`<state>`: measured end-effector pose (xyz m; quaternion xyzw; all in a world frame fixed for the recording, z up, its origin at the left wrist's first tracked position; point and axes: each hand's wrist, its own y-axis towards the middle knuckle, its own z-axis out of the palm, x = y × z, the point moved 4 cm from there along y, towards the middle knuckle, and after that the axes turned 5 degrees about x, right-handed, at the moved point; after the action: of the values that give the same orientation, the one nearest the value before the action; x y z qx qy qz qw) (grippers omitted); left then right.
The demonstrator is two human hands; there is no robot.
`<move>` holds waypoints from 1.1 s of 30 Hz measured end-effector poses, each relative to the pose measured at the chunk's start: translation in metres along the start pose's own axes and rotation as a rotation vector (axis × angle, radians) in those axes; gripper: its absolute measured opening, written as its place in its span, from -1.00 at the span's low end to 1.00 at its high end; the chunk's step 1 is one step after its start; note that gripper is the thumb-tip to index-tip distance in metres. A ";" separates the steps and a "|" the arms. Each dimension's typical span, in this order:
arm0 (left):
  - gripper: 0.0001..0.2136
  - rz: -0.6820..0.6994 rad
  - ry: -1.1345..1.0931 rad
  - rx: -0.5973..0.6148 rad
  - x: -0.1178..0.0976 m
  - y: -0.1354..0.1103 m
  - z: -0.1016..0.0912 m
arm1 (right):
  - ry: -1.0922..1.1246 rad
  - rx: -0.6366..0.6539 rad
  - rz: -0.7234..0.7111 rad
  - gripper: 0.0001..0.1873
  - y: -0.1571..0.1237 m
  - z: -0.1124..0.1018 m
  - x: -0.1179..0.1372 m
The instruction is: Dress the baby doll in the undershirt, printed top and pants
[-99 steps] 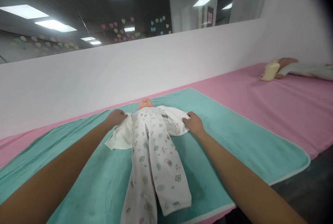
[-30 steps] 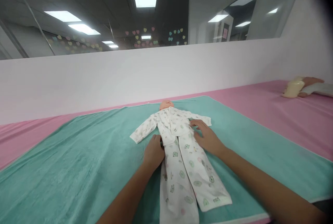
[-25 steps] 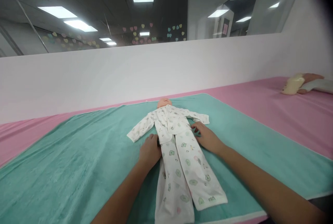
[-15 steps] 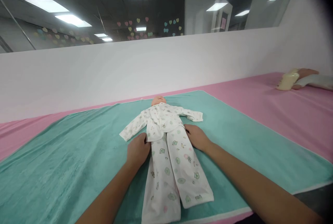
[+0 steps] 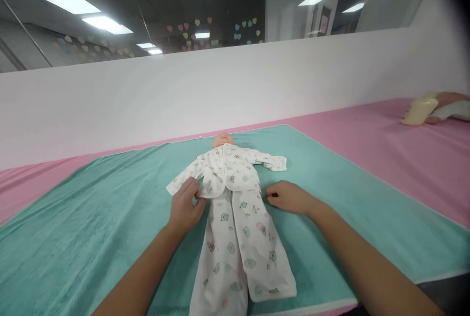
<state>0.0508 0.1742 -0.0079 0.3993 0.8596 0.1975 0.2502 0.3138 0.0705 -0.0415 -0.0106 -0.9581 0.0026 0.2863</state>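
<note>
Over a pink sheet lies a green blanket. On it a doll lies, head at the blanket's far edge. Printed trousers reach toward the near edge; a matching shirt, sleeves spread, meets their waist. Dressing looks nearly complete, perhaps only straightening left; fastenings cannot be made out. The left hand is at the shirt's lower corner; whether its grip pinches cloth cannot be told. The right hand, fingers curled, sits just beside the trousers, its grip unclear.
</note>
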 end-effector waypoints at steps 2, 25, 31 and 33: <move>-0.91 0.072 -0.048 -0.064 -0.009 0.000 -0.003 | 0.008 -0.134 -0.026 -0.82 -0.004 -0.010 0.006; -0.74 0.076 -0.253 0.077 -0.046 0.001 0.007 | -0.033 -0.325 -0.403 -0.85 -0.007 0.010 0.081; -0.75 -0.361 -0.506 -0.087 -0.009 0.064 -0.005 | 0.131 -0.497 -0.291 -0.70 0.027 -0.010 0.087; -0.74 -0.430 -0.538 -0.056 0.005 0.091 0.004 | 0.120 -0.583 -0.235 -0.77 0.057 -0.020 0.090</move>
<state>0.1042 0.2339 0.0368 0.2395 0.8217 0.0514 0.5146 0.2507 0.1298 0.0244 0.0184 -0.8946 -0.3055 0.3256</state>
